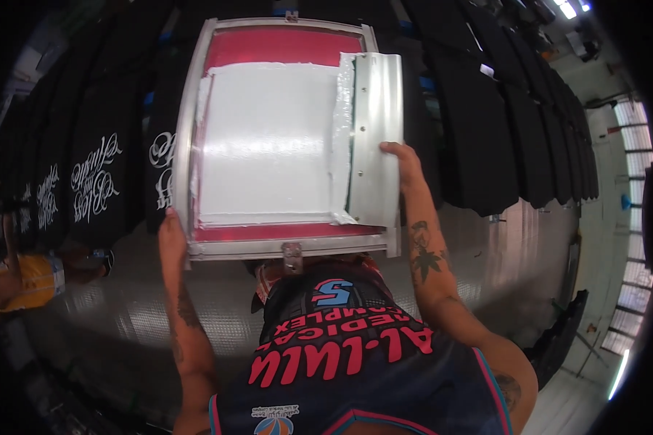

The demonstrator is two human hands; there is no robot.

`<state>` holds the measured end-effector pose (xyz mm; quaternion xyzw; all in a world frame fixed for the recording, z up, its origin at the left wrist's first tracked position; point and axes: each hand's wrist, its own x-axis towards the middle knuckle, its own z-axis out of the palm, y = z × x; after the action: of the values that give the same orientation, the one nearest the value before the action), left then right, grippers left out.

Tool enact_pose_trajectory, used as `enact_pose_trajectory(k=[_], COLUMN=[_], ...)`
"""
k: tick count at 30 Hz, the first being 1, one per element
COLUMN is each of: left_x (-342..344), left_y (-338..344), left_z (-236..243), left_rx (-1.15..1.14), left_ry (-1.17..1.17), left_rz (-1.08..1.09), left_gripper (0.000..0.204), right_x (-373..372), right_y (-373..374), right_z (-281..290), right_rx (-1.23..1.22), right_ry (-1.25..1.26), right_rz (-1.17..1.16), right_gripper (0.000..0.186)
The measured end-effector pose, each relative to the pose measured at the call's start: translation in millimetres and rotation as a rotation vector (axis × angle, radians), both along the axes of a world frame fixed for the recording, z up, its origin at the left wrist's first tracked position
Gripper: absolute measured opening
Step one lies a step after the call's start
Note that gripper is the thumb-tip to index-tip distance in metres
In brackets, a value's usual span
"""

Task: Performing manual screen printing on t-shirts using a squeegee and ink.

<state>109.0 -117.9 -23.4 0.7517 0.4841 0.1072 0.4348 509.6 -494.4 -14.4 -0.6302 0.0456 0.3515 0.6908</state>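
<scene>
A metal-framed printing screen (290,40) with pink mesh spans the middle of the view. A broad layer of white ink (268,145) covers much of its mesh. A wide aluminium squeegee (376,101) lies along the screen's right side, white ink along its inner edge. My right hand (400,159) grips the squeegee's outer edge, thumb on top. My left hand (171,232) is at the lower left side of the frame, fingers closed against it and partly hidden. A metal clamp (292,257) sits on the frame's near bar.
Rows of black garments on boards (500,130) run left and right, those at left bearing white print (94,174). A person in a yellow top (18,283) stands at the far left. A shiny floor (130,304) shows below the boards. Windows (627,145) line the right wall.
</scene>
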Motion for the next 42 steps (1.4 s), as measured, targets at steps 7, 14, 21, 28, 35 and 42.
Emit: enact_pose_trajectory(k=[7,14,21,28,35,42], left_x=[103,139,164,173,169,156], left_y=[-151,-184,-176,-194,-198,-190], left_z=[-29,-39,-58,-50,-63,-89], left_rx=[-0.039,-0.027,-0.081,-0.101,-0.085,-0.023], left_ry=[0.027,0.070,0.119,0.110,0.065,0.067], left_rz=[0.018,-0.003,-0.062,0.057,0.053,0.018], left_gripper=[0.065,0.065,0.074,0.073,0.071,0.066], right_x=[85,136,185,175,173,170], right_y=[-146,-156,-164,-168,-184,-186], right_z=[14,-10,-32,-34,-53,-53], right_rx=[-0.020,-0.005,-0.103,-0.003,-0.015,-0.042], right_ry=[-0.016,-0.064,-0.085,-0.014,0.007,0.063], right_rz=[-0.032,-0.012,0.026,0.035,0.016,0.018], right_gripper=[0.069,0.068,0.057,0.053,0.064,0.038])
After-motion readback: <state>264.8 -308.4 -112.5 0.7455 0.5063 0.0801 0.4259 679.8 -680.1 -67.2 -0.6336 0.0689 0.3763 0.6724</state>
